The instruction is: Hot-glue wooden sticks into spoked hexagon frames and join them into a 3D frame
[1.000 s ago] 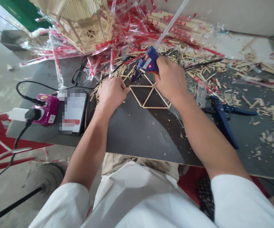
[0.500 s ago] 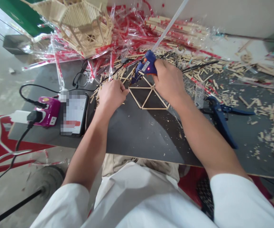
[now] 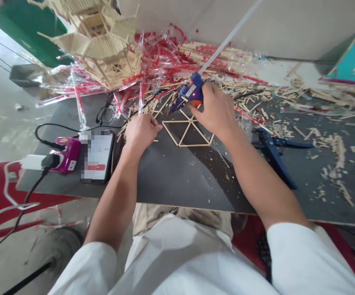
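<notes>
My right hand (image 3: 217,108) is wrapped round a blue hot glue gun (image 3: 192,91) with a red light lit. A long translucent glue stick (image 3: 226,41) juts from its back, and its nozzle points down left, close above a hexagonal frame of thin wooden sticks (image 3: 195,145). The frame lies flat on the dark board, its spokes meeting in the middle; my right hand and the gun cover its far right part. My left hand (image 3: 142,132) has its fingers curled together beside the frame's left corner. Whatever it may pinch is hidden.
A phone (image 3: 99,157) and a purple power adapter (image 3: 68,155) with cables lie left. Blue cutters (image 3: 276,153) rest right. Behind are a tiered wooden stick model (image 3: 103,45), red-and-clear wrappers (image 3: 162,53) and loose stick scraps (image 3: 257,102).
The glue gun's nozzle has come a little away from the frame's left corner, up and to the right. My left hand stays beside that corner. The whole view has shifted slightly.
</notes>
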`<state>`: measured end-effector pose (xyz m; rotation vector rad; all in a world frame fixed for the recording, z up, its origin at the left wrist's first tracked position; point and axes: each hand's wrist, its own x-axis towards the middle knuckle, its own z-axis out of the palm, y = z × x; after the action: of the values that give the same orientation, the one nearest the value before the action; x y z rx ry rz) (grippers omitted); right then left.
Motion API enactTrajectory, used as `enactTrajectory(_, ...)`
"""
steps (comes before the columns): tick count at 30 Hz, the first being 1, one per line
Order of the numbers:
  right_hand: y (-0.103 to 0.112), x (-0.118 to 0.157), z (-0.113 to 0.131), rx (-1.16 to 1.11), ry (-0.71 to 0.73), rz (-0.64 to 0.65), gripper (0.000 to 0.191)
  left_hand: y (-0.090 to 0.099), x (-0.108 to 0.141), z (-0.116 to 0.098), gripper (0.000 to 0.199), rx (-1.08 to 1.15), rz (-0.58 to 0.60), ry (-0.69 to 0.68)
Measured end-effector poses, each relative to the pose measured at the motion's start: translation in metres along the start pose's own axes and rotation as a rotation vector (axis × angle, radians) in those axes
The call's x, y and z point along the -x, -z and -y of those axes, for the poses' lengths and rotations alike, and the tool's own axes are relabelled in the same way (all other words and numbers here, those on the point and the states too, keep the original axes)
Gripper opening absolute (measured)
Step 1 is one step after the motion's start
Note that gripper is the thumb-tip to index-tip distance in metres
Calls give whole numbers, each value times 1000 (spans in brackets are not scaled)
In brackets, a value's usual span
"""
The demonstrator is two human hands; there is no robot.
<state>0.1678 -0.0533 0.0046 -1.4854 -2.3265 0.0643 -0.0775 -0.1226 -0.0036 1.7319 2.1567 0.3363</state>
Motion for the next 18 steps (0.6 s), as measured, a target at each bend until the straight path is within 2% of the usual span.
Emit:
enactTrajectory(5,10,6,-13,-2,51,-17,63,2,0,-1,13,4,1,2)
enactTrajectory(10,40,14,-15,27,146,74,48,2,-1,0,18,10,31,-24)
enactTrajectory(13,55,16,-10,26,163,158,38,-1,-1,2,22,32,78,-99)
enactTrajectory(18,57,18,-3,20,189,233,35,-5,-3,6,25,65,156,-224)
